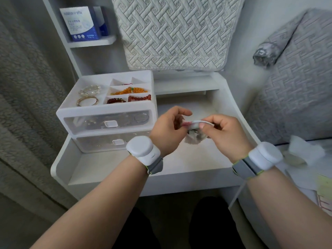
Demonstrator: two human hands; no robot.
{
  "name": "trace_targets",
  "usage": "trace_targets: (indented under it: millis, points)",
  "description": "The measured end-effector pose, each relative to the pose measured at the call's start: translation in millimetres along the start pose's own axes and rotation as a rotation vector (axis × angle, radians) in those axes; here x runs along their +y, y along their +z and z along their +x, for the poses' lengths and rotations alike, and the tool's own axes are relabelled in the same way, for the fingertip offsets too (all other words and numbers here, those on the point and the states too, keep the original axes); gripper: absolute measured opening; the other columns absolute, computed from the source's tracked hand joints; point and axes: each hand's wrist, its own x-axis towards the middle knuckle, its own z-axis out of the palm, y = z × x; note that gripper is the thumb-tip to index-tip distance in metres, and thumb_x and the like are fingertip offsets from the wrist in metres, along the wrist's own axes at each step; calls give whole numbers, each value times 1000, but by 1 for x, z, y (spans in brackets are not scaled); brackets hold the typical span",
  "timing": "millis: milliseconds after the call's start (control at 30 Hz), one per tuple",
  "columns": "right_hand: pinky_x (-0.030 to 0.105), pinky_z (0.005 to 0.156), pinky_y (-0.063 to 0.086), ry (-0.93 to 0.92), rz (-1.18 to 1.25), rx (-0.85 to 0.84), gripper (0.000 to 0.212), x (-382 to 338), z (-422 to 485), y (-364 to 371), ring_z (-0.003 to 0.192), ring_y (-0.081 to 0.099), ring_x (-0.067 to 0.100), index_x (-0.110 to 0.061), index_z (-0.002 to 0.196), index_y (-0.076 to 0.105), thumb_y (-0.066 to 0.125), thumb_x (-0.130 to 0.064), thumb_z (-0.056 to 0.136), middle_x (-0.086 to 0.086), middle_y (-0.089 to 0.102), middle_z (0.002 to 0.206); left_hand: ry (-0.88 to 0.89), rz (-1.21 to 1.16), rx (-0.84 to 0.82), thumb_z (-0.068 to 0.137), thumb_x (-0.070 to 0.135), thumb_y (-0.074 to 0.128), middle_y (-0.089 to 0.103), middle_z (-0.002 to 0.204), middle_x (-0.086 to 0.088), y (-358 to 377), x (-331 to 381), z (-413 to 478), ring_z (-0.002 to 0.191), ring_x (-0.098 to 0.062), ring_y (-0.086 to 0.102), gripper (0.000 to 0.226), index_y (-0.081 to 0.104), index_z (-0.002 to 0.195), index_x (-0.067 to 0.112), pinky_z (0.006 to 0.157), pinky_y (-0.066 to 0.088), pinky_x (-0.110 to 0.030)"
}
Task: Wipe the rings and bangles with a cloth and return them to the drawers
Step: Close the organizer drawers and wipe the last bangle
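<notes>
Head view, above surface (179,166) right of drawers (107,121): pinching white bangle (206,122) in right hand (226,133) fingers (202,125), clutching cloth (193,139) against it with left hand (168,128) fingers. Looks light, stiff, slippery, probably brittle; grip at rim.

1. The blue-and-white cardboard box (81,24) on the white upper shelf (93,42) carries a line of blue lettering near its top and smaller print below, all too blurred to read.
2. The pale yellow paper (324,191) at the right edge bears red marks, illegible.
</notes>
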Motion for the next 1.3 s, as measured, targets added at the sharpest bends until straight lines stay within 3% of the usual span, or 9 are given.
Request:
trace_targets:
  millis: [200, 333, 433, 533, 733, 833, 967, 1100, 1300]
  points:
    - [28, 58, 41, -23, 25, 32, 17, -1, 7, -6, 59, 49, 14, -21, 75, 64, 61, -12, 88, 3, 58, 64, -163, -166, -53, 78, 34, 62, 70, 89, -15, 10, -3, 6, 78, -23, 64, 26, 67, 93, 13, 75, 53, -41]
    - [31, 64, 48, 30, 170, 120, 3, 1, 12, -7, 66, 58, 15, -21, 84, 65, 63, -23, 85, 6, 65, 73, -228, -365, -65, 90, 14, 58, 66, 80, -15, 15, -3, 9, 71, -24, 61, 11, 66, 89, 7, 68, 53, -38]
    - [31, 63, 53, 191, 293, 9, 7, 3, 13, -6, 64, 64, 13, -15, 84, 67, 62, -16, 89, 3, 69, 75, -262, -541, -60, 93, 17, 53, 66, 79, -10, 16, 2, 11, 63, -17, 63, 16, 63, 93, 5, 59, 55, -29]
    - [33, 63, 54, 203, 321, 22, 13, 4, 15, -8, 66, 65, 19, -12, 82, 69, 59, -6, 89, 8, 70, 75, -286, -489, -79, 89, 10, 59, 68, 82, -10, 16, 0, 11, 66, -17, 65, 5, 64, 90, 9, 62, 58, -27]
    - [21, 52, 51, 185, 393, 113, 23, 5, 19, -9, 58, 64, 8, -15, 83, 67, 51, -1, 91, -7, 70, 64, -201, -407, -153, 82, -13, 57, 67, 93, -5, 22, -2, 15, 88, -21, 63, 33, 61, 97, 16, 82, 54, -31]
    - [27, 58, 53, 154, 260, 47, 16, 4, 20, -8, 60, 63, 9, -16, 88, 67, 57, -4, 88, -3, 69, 71, -230, -537, -158, 91, 4, 53, 67, 89, -10, 26, 1, 13, 81, -23, 62, 13, 64, 99, 7, 74, 55, -30]
    - [36, 64, 54, 175, 109, -14, 25, 7, 25, -11, 71, 64, 24, -22, 85, 64, 57, -6, 68, 4, 69, 82, -278, -532, -27, 95, 18, 50, 68, 80, -9, 30, -3, 18, 77, -26, 62, 22, 67, 83, 11, 75, 52, -38]
    - [23, 53, 46, 205, 214, -31, 16, 10, 29, -16, 56, 59, 7, -16, 89, 62, 64, -6, 77, 1, 64, 75, -240, -482, 27, 94, 21, 52, 67, 80, -10, 29, -2, 24, 78, -27, 62, 22, 68, 80, 16, 77, 54, -47]
    - [27, 61, 56, 137, 358, -94, 16, 16, 36, -25, 71, 66, 14, -15, 92, 64, 63, -2, 83, 2, 69, 83, -187, -488, -38, 94, 14, 51, 67, 75, -6, 22, -1, 30, 65, -20, 61, 15, 65, 91, 13, 53, 54, -26]
